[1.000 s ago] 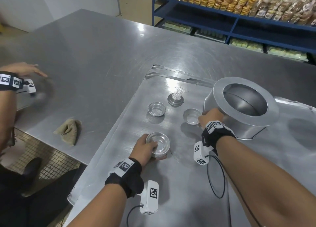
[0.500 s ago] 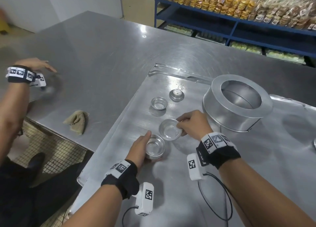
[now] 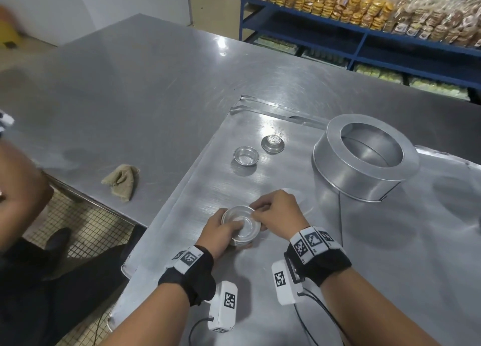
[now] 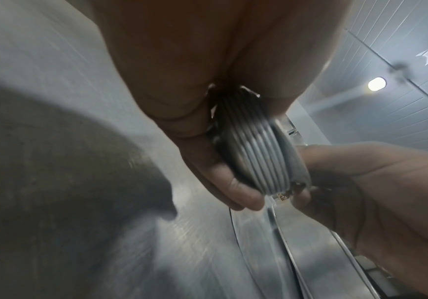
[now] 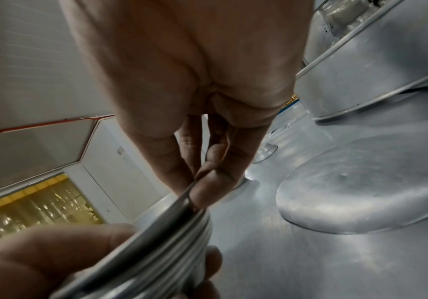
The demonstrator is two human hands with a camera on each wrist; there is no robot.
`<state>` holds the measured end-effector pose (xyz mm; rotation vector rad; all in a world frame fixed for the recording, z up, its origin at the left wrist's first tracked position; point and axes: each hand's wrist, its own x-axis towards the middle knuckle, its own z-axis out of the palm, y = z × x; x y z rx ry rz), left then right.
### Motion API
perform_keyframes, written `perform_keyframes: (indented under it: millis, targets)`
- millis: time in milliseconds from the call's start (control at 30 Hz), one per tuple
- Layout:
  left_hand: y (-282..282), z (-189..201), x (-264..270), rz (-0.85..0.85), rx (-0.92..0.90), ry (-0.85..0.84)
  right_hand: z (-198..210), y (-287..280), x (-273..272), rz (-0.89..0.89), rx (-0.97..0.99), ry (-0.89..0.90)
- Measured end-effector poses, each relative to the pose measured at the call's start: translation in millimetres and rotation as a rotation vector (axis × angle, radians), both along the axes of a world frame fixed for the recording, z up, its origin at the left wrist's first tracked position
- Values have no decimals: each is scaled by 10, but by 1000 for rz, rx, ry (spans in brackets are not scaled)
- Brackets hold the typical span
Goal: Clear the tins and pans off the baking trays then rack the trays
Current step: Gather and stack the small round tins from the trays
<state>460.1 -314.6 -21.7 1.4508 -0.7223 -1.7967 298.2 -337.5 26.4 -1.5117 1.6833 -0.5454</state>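
Over the near part of the baking tray (image 3: 182, 189), left hand (image 3: 221, 231) grips a stack of small tins (image 3: 240, 227); right hand (image 3: 276, 213) pinches the rim of the top tin. Two loose tins (image 3: 246, 156) and a large ring pan (image 3: 364, 161) sit farther back on the tray, which lies on the table (image 3: 130, 85)

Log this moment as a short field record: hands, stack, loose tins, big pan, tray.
left hand: grips stack of small tins
right hand: pinches top tin's rim
loose tins: upright tin, upside-down tin, both on tray
large round pan: on tray, right of them
baking tray: not cleared
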Motion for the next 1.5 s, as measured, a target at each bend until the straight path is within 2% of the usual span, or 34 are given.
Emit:
perform_keyframes:
  millis: [200,267,367,533,667,767,833,933,1033,1167,1267,1367,1500]
  targets:
    - [-24,-122,80,20,-8,-53,-175,-163,43,76,51,-30]
    - [-33,-134,116,26,-13,-64,-224,-267,64,22,71,-107]
    - [-43,-155,171,39,-29,-94,-275,-496,73,-154,53,-178]
    - [-51,-193,266,68,-55,-126,-338,-1065,25,-306,50,-61]
    - [-47,-311,355,115,-8,-93,-375,-1411,63,-301,67,117]
    - [-28,-415,431,156,20,-88,-389,-1609,100,-343,98,161]
    - [-15,-332,464,177,24,-75,-399,-1695,126,-364,127,182]
    - [-1,-333,498,234,61,17,-394,-1780,126,-381,135,197]
    - [-2,-352,504,244,74,48,-391,-1818,114,-371,126,156]
    - [-14,-353,486,264,87,59,-444,-1798,65,-355,96,-39]
    - [-41,-346,446,280,90,87,-243,-1561,114,-239,114,-154]
    - [-58,-271,367,308,112,191,-17,-1261,161,-102,83,-206]
    - [-125,-256,297,277,100,177,188,-849,185,-36,46,-227]
